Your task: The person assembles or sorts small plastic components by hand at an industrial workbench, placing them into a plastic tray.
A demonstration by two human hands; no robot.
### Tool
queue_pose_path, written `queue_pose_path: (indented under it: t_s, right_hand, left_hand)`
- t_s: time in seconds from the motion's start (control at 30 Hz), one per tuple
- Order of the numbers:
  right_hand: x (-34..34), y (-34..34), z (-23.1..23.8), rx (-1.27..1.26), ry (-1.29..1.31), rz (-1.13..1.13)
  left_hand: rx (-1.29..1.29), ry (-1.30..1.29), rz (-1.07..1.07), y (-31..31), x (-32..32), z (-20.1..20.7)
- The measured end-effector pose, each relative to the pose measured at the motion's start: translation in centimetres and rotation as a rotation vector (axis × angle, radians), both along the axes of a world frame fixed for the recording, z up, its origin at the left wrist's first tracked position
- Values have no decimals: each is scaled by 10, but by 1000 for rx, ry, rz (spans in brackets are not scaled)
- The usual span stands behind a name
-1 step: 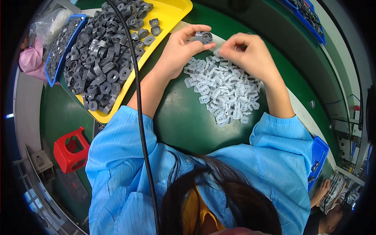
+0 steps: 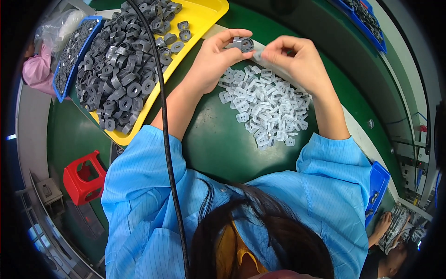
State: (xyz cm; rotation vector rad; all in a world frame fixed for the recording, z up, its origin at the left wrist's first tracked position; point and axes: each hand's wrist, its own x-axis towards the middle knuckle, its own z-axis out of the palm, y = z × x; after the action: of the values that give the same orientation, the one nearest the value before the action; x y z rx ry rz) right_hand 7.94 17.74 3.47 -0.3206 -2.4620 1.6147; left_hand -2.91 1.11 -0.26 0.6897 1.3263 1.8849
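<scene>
My left hand [image 2: 211, 58] is closed in a pinch, thumb and fingers holding a grey plastic ring-shaped housing [image 2: 244, 44] with its opening showing. Just to the right, my right hand [image 2: 297, 60] pinches a small translucent white plastic piece [image 2: 258, 55], close beside the housing; whether the two touch I cannot tell. Below both hands, a heap of similar translucent clips [image 2: 269, 107] lies loose on the green tabletop [image 2: 209, 144]. A large pile of grey housings [image 2: 125, 69] fills the yellow tray [image 2: 210, 18] to the left of my left hand.
A black cable [image 2: 162, 97] hangs across the view by my left forearm. Blue trays with small parts stand at far left [image 2: 60, 88], upper right [image 2: 382, 44] and lower right [image 2: 381, 179]. A red stool [image 2: 76, 188] is at left. Other people sit at both sides.
My right hand has shifted very slightly, its fingers closer together around the translucent piece. The left hand and the housing have barely moved.
</scene>
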Motion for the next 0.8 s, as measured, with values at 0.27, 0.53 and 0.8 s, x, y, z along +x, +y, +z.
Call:
queue_pose_path:
  t_s: [0.27, 0.53, 0.8]
  right_hand:
    - [-7, -20, -15, 365, 350, -147]
    - [-9, -12, -19, 274, 166, -199]
    - [-11, -2, -22, -428, 46, 3]
  left_hand:
    - [-10, 7, 6, 4, 16, 7]
    - [-29, 123, 6, 5, 21, 6]
    - [20, 587, 165, 10, 22, -8]
